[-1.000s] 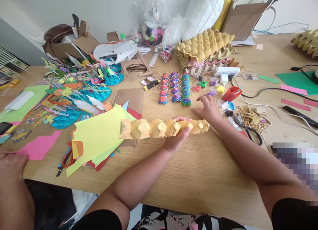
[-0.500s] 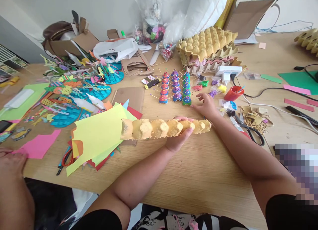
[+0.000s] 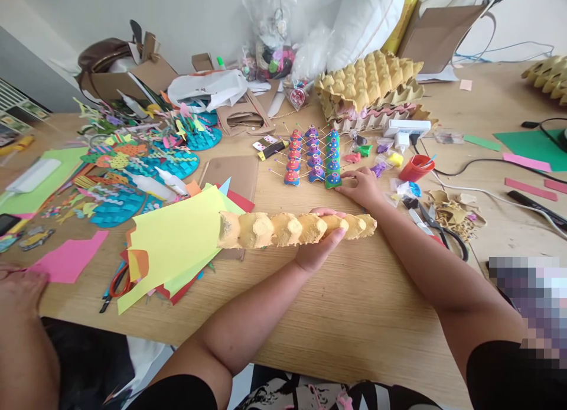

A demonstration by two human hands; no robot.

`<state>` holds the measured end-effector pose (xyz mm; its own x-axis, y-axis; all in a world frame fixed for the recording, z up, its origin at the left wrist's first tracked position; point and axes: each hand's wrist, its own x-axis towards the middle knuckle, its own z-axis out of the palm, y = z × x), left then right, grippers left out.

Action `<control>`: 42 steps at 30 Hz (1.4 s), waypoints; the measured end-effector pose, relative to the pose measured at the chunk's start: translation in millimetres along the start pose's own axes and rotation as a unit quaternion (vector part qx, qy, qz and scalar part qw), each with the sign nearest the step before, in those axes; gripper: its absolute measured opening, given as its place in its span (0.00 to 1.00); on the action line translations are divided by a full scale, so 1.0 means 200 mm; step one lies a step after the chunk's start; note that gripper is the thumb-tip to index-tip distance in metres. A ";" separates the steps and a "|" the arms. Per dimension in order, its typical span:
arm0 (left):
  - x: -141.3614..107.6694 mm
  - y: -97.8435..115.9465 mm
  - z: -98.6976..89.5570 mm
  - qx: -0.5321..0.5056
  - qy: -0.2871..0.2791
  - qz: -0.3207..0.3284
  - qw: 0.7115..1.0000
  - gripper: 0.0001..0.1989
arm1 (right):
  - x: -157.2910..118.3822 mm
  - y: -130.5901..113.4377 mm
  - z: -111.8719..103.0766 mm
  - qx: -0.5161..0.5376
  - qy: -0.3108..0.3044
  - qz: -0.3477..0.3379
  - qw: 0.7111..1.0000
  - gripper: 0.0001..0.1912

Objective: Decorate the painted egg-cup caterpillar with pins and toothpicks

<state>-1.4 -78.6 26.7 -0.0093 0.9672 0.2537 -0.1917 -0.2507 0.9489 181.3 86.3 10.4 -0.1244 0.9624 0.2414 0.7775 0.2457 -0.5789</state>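
Observation:
A long strip of yellow egg carton (image 3: 286,229) with a row of bumps lies level above the table. My left hand (image 3: 321,247) is closed around it right of its middle, thumb on the near side. Beyond it stand three painted egg-carton caterpillars with pins: a red-and-blue one (image 3: 293,162), a purple-and-blue one (image 3: 314,159) and a green-and-blue one (image 3: 332,162). My right hand (image 3: 361,186) is at the near end of the green-and-blue one, thumb and forefinger apart at its right edge; whether they touch it is hard to tell.
Yellow paper sheets (image 3: 177,238) lie to the left, beside blue woven craft pieces (image 3: 115,206). Egg trays (image 3: 372,82) are stacked at the back. To the right are a red cup (image 3: 414,168), scissors (image 3: 445,230) and cables. Another person's hand (image 3: 20,286) rests on pink paper.
My right hand has moved slightly left, up to the near end of the green-and-blue caterpillar. My left hand still holds the egg carton strip in nearly the same place.

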 end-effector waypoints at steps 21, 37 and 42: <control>0.00 0.01 0.00 0.000 0.000 0.007 1.000 0.21 | 0.03 0.00 0.00 -0.007 -0.023 -0.015 1.000 0.29; 0.00 0.00 -0.01 0.013 -0.003 0.010 1.000 0.21 | 0.05 0.02 0.02 -0.002 -0.004 -0.028 1.000 0.26; 0.00 0.00 -0.01 0.014 -0.008 0.009 1.000 0.20 | 0.05 0.01 0.01 -0.005 -0.013 -0.021 1.000 0.27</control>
<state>-3.0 -77.7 25.7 0.0031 0.9620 0.2730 -0.1643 -0.2688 0.9491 180.7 96.7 9.7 -0.1728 0.9541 0.2444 0.7769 0.2846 -0.5617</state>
